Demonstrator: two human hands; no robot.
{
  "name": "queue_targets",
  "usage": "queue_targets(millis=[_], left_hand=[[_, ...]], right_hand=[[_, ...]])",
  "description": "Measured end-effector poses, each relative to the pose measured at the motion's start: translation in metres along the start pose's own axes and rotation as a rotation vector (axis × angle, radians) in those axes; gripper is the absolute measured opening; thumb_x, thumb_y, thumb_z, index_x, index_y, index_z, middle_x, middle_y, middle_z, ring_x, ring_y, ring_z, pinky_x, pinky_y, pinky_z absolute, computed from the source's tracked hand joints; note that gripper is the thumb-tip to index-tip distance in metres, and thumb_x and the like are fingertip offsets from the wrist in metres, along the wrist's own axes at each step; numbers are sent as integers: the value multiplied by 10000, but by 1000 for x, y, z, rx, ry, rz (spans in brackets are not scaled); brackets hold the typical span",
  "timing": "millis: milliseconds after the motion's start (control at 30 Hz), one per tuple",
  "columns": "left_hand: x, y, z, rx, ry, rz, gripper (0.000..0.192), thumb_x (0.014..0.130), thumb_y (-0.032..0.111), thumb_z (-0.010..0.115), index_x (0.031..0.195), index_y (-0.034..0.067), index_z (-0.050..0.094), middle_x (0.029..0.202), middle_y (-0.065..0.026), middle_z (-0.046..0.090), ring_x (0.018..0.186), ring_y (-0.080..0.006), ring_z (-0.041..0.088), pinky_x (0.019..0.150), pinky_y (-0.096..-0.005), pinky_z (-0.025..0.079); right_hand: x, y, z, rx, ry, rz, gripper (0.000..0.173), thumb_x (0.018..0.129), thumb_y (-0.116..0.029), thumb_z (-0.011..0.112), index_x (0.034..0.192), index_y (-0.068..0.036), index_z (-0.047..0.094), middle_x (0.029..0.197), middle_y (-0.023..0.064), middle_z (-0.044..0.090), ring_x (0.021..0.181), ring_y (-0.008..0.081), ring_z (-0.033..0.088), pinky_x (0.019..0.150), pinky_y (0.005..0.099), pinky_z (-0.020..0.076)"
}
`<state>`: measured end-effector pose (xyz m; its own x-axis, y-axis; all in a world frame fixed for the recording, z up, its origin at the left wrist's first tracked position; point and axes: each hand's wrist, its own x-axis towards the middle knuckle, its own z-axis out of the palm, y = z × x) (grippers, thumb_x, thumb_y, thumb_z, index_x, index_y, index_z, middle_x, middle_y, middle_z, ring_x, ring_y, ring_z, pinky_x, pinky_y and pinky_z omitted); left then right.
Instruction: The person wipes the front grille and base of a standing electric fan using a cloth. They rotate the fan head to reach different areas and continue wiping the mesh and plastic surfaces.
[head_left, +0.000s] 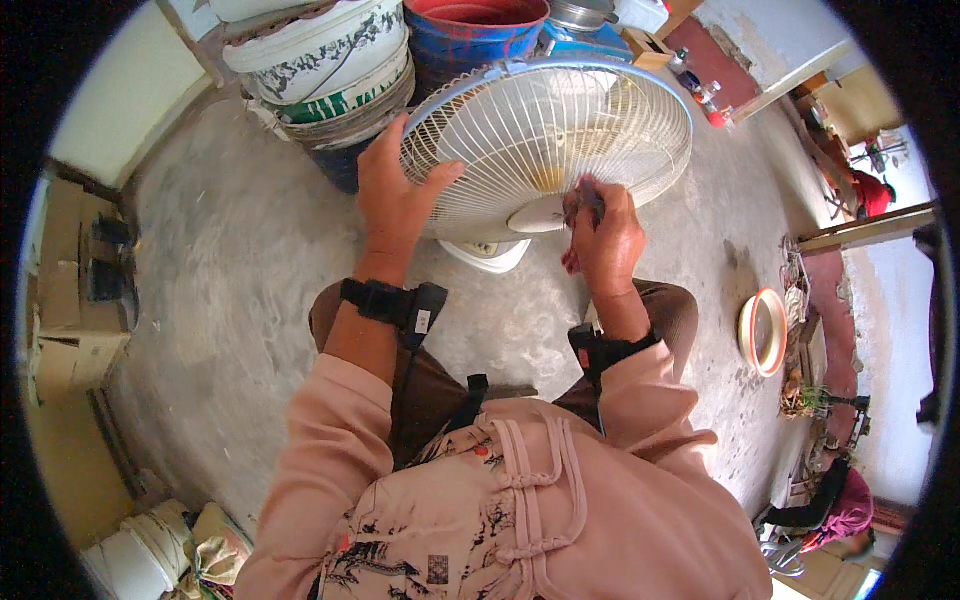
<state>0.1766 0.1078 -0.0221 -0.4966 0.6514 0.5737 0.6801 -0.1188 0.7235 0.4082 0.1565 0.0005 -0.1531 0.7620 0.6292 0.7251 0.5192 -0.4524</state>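
An electric fan stands before me, its round wire guard (510, 150) edged by a light blue rim. My left hand (394, 191) grips that guard at its left edge, with the thumb lying over the front wires. Bunched in my right hand (611, 236) is a dark reddish cloth (590, 199), pressed to the wires just right of the pale centre cap (536, 215). Behind the wires, translucent blades and a yellowish hub show. Under the guard, part of the white fan base (491, 255) rests on the concrete floor.
Stacked white buckets (322, 67) and a blue drum (476, 37) with a red inside stand behind the fan. A basin (763, 332) with an orange rim sits at right. Cardboard boxes (71, 277) line the left side. Bottles (705, 94) stand near the far right wall.
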Motion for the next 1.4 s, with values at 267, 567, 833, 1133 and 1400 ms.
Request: queue_targets(millis=[267, 567, 833, 1133, 1400], left_hand=[[-5, 6, 3, 92, 40, 107, 771, 636, 380, 804, 1259, 24, 521, 1198, -166, 581, 1106, -342, 518, 965, -431, 396], [-3, 2, 3, 77, 60, 116, 770, 634, 389, 803, 1249, 19, 523, 1167, -165, 589, 1073, -343, 531, 935, -430, 410], [-7, -2, 4, 128, 81, 195, 793, 634, 421, 802, 1256, 27, 508, 1150, -159, 588, 1058, -338, 536, 928, -433, 412], [-6, -1, 4, 134, 79, 173, 792, 644, 438, 791, 1248, 13, 505, 1131, -169, 588, 1043, -340, 542, 936, -434, 403], [-8, -2, 4, 142, 97, 225, 790, 636, 437, 795, 1239, 14, 508, 1134, -173, 581, 1035, -341, 544, 917, -428, 409]], right_hand=[[55, -20, -30, 221, 262, -118, 238, 806, -87, 649, 1042, -117, 631, 872, 113, 627, 748, 264, 653, 623, 347, 524], [4, -10, -3, 4, -50, -68, 221, 803, -168, 699, 1016, -165, 640, 869, 98, 615, 693, 298, 646, 604, 378, 526], [61, -42, -23, 159, 137, -171, 261, 763, -109, 695, 1020, -127, 649, 885, 109, 621, 751, 304, 640, 645, 361, 526], [-4, -12, -1, -26, -124, -126, 164, 831, -230, 686, 959, -164, 607, 827, 95, 612, 662, 296, 645, 513, 402, 504], [83, -60, -25, 58, 234, -382, 247, 764, -157, 716, 1002, -122, 660, 884, 104, 647, 763, 277, 653, 632, 359, 525]])
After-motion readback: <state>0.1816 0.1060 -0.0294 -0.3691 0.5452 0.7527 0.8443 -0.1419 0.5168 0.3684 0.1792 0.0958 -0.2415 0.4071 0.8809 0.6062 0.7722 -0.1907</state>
